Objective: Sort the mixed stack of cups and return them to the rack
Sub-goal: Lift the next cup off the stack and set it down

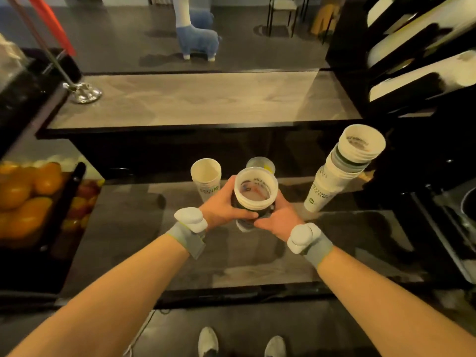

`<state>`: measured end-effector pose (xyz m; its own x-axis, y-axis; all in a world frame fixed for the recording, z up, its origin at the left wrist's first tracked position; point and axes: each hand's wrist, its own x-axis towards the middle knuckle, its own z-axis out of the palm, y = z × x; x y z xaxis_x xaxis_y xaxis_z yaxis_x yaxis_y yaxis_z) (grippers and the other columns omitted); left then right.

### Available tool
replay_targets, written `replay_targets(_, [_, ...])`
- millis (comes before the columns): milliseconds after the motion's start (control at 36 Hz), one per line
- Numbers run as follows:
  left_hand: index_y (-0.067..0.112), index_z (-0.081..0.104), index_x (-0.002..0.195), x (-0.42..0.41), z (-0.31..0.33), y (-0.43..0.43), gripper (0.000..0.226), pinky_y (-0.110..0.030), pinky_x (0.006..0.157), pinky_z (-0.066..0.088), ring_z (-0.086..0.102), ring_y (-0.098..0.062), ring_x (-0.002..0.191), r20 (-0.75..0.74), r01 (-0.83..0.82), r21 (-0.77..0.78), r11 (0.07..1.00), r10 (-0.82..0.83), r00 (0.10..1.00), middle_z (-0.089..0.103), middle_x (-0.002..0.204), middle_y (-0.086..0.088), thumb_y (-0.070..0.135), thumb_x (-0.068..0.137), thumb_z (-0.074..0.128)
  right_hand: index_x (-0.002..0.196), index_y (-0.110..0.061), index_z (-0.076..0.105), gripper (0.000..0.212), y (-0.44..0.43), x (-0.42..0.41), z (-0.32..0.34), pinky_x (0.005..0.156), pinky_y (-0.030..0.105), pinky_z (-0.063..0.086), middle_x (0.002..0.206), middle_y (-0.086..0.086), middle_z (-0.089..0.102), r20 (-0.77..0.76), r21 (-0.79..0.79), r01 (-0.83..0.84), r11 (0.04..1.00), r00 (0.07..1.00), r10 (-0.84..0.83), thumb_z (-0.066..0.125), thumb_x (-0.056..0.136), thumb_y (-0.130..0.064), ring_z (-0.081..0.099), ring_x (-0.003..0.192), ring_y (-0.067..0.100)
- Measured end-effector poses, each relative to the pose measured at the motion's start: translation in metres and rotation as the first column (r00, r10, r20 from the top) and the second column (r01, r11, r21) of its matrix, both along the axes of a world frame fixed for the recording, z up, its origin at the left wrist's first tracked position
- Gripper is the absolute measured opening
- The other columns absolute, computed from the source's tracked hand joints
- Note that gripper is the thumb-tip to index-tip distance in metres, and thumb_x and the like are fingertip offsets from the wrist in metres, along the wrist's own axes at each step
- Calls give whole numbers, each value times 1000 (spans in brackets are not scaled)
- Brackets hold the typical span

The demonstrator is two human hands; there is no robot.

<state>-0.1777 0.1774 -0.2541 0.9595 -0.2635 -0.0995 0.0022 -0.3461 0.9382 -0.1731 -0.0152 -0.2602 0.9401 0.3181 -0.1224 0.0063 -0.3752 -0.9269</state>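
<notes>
Both my hands hold a short stack of cups point(256, 193) above the dark counter point(231, 264); its top cup is translucent with a white rim. My left hand point(224, 204) wraps the stack's left side and my right hand point(279, 220) grips its lower right. Just behind stand a white paper cup point(206, 176) with green print and a clear plastic cup point(260, 164), mostly hidden by the stack. To the right a tall mixed stack of cups point(340, 168) leans on the counter. The black cup rack point(401, 63) with long white cup columns fills the upper right.
A tray of oranges point(23, 191) and smaller fruit sits at the left. A raised wooden shelf point(201, 99) runs behind the counter with a chrome stand base point(85, 92) on it. A steel sink point(461, 210) lies at the far right. My shoes show below.
</notes>
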Motion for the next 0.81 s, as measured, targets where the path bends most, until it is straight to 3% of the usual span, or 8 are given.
replay_targets(139, [33,32,141,-10,-26,3,93,-3,94,37,45,16,122,8,-40,-14,999,40,999,48,134,21,16,70,89,125,-36,38,83,5,-4,-37,73,-4,38,110,-26,51,-50,-3,-21,1000,999,21,81,66,4,52,96,-24])
replay_targets(278, [19,31,149,-5,-46,10,96,-17,104,40,47,-3,132,-14,-103,-104,989,102,995,51,141,4,16,72,88,127,-28,42,80,4,4,-73,84,10,47,113,-20,57,-175,-47,0,999,984,-8,89,65,-11,59,104,-3])
replay_targets(361, [17,32,149,-4,-49,15,95,-28,107,43,49,-11,132,-53,-118,-145,982,112,992,55,139,0,14,72,87,118,-40,36,81,-3,4,-82,69,0,43,106,-29,53,-213,-55,27,998,976,-38,90,64,-14,53,91,-26])
replay_targets(417, [17,36,147,-2,-53,20,92,-37,108,44,51,-14,131,-88,-141,-173,975,127,988,58,138,0,16,72,88,116,-43,34,84,-2,7,-85,64,-4,39,106,-31,52,-232,-54,59,997,970,-70,92,62,-16,49,86,-32])
replay_targets(583, [14,44,142,0,-44,34,90,-27,99,50,57,-10,124,-92,-222,-218,950,207,974,64,127,8,30,66,89,132,-32,36,91,-3,13,-88,58,-3,40,104,-29,50,-212,-116,77,990,972,-101,92,61,-23,51,84,-16])
replay_targets(639, [13,45,140,3,-37,40,88,-28,98,51,58,-11,123,-78,-236,-245,940,224,971,65,125,10,30,66,88,134,-32,34,92,-4,14,-88,67,1,42,107,-23,52,-228,-139,77,987,968,-107,91,63,-26,51,91,-7])
replay_targets(694, [15,45,141,5,-29,45,88,-28,99,50,57,-11,123,-64,-241,-258,936,232,971,65,126,10,30,66,89,137,-30,33,95,-5,15,-87,85,18,44,118,-13,52,-241,-150,83,985,963,-118,91,62,-26,53,107,7])
replay_targets(806, [20,41,144,8,-18,53,95,-32,103,48,55,-10,126,-47,-181,-175,968,176,983,61,131,9,40,64,90,138,-24,34,95,-6,16,-83,95,31,46,127,-1,54,-225,-211,45,976,970,-93,91,62,-22,54,116,18])
